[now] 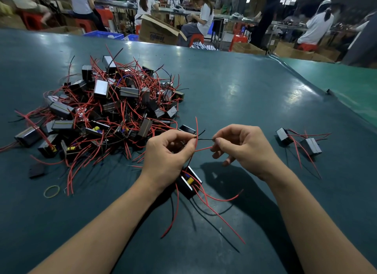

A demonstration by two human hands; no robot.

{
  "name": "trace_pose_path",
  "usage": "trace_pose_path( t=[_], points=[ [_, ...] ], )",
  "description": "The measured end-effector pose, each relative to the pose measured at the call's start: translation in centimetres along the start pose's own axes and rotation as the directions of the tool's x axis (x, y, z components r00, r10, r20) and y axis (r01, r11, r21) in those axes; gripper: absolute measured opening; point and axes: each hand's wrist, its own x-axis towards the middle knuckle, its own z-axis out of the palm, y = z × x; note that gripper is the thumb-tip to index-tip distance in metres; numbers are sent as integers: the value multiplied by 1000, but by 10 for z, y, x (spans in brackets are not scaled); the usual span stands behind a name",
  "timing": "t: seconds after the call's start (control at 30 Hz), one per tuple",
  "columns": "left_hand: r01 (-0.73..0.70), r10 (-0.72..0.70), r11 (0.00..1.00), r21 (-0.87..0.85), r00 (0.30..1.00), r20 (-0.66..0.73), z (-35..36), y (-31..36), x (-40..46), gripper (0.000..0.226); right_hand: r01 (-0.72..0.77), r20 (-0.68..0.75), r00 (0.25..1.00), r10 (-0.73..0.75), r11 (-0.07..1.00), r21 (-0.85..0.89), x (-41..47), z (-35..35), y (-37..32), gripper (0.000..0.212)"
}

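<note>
Centrally, both bare forearms reach forward over the dark green table (244,85), and the hands meet close together near its middle, knuckles up and wrists slightly bent. The left hand (169,151) has its fingers curled inward, thumb and forefinger pinching one end of a thin black wire (205,139). The right hand (242,149) faces it and pinches the same wire's other end between thumb and forefinger, while its remaining fingers hang loosely curled below. The short stretch of wire runs nearly level between the two pinches. A red wire (196,128) rises from the left fingertips, and another crosses toward the right hand just beneath the black one. These leads run down to a small black module (188,185) with a yellow part inside, which sits directly below the heel of the left hand; whether it rests on the table or hangs by its leads cannot be told. More red and black leads trail from it toward the person. To the left, well apart from the hands, lies a tangled pile (106,110) of similar modules and red wires, with a yellowish rubber band (51,191) near its front edge. To the right, two more modules (311,147) lie side by side. Beyond the table, an open cardboard box (159,31) carries dark printing, upside down and too blurred to read; no other writing is legible.
</note>
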Motion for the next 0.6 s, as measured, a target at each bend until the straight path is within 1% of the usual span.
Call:
trace_pose_path(
  t=[0.13,0.27,0.3,0.37,0.4,0.43,0.47,0.5,0.53,0.57,0.6],
  points=[
    [-4,4,1000,-18,1000,15,1,0,-1,8,72,-51,995,-83,979,-190,1,2,6,19],
    [-33,33,999,2,998,47,0,3,-2,8,167,-96,970,-225,895,-413,1,4,10,8],
    [-45,44,999,23,998,53,0,4,-2,9,167,-127,959,-254,865,-474,2,3,11,6],
    [-52,50,997,61,998,38,-1,4,-2,11,100,-236,930,-281,814,-572,5,-4,14,8],
    [-46,44,997,68,999,24,-3,4,-2,11,53,-300,914,-272,815,-577,7,-10,14,9],
    [-37,36,997,67,999,17,-4,4,-1,11,17,-352,903,-246,839,-543,9,-14,14,9],
    [-31,30,998,62,999,15,-4,5,-1,12,9,-377,903,-205,887,-461,9,-16,14,11],
    [-31,30,998,58,999,18,-4,5,-1,13,31,-368,914,-167,937,-349,8,-15,12,14],
    [-39,37,998,59,999,25,-4,5,-1,15,69,-329,932,-151,967,-247,7,-10,11,16],
    [-52,50,997,63,998,39,-4,5,-2,16,119,-262,950,-169,973,-199,5,-4,9,15],
    [-69,65,995,69,996,56,-3,5,-2,16,176,-179,960,-215,961,-212,3,3,9,13]
  ],
)
